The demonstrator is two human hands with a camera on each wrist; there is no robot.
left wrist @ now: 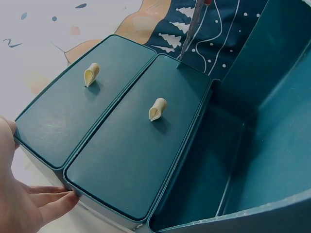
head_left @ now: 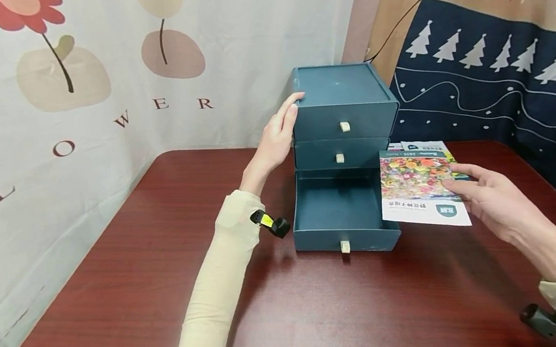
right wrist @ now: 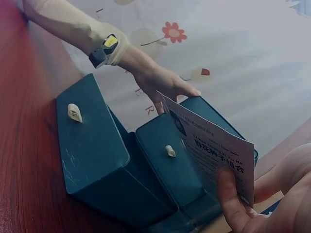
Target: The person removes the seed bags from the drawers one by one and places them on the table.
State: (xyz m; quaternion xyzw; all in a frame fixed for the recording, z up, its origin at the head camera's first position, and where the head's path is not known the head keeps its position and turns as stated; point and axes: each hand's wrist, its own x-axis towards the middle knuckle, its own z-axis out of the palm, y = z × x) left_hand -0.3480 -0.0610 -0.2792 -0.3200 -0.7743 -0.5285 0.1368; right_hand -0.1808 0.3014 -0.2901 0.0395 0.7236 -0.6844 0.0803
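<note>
A blue three-drawer desktop cabinet (head_left: pixel 342 85) stands towards the back of the table. Its bottom drawer (head_left: pixel 316 242) is pulled out, and the inside shows nothing in it. My left hand (head_left: pixel 274 140) rests against the cabinet's upper left side, fingers extended; the left wrist view has its fingertips along the edges of the two closed drawers (left wrist: pixel 121 141). Between thumb and fingers, my right hand (head_left: pixel 497 201) pinches a flower seed packet (head_left: pixel 416 181) by its right edge. The packet overlaps the right side of the open drawer in the head view.
More packets (head_left: pixel 430 146) lie behind the held one, right of the cabinet. The reddish-brown table (head_left: pixel 293 319) reaches to a white flower-print curtain (head_left: pixel 244 41) and a dark blue tree-print cloth (head_left: pixel 477 84). Small cream pull tabs (head_left: pixel 345 247) stick out from the drawer fronts.
</note>
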